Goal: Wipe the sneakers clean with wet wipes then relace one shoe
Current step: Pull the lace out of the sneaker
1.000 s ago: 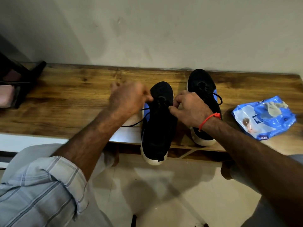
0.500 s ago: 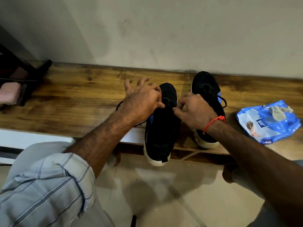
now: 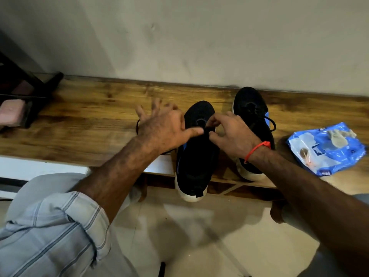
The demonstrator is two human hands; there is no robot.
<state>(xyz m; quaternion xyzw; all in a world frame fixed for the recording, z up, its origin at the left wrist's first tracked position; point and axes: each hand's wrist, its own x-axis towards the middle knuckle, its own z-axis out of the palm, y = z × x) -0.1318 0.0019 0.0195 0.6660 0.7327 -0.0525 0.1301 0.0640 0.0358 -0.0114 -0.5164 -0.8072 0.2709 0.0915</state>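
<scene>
On the bench (image 3: 79, 120), a loop of black lace (image 3: 137, 124) lies just left of the left hand (image 3: 159, 128). That hand reaches over the near sneaker (image 3: 196, 156), its fingers (image 3: 154, 104) spread wide and straight while the thumb points right, toward the lace at the shoe's throat. Whether the thumb presses the lace or only touches it is unclear. The near sneaker sits at the bench's front edge, with its white heel overhanging the floor.

The right hand (image 3: 231, 134) works just above the same spot, its fingers curled in and pinching the black lace between fingertip and thumb.

The step in hand looks like threading or tightening the lace. To do it well, the left hand probably should pin the shoe steady so the overhanging heel does not tip off, while the right draws the lace evenly, keeping both ends equal and flat rather than twisted.

The other sneaker (image 3: 251, 108) stands behind the right hand, nearer the back edge. Far right lies the blue pack of wipes (image 3: 327, 148), with a used wipe (image 3: 339, 136) resting on it.
</scene>
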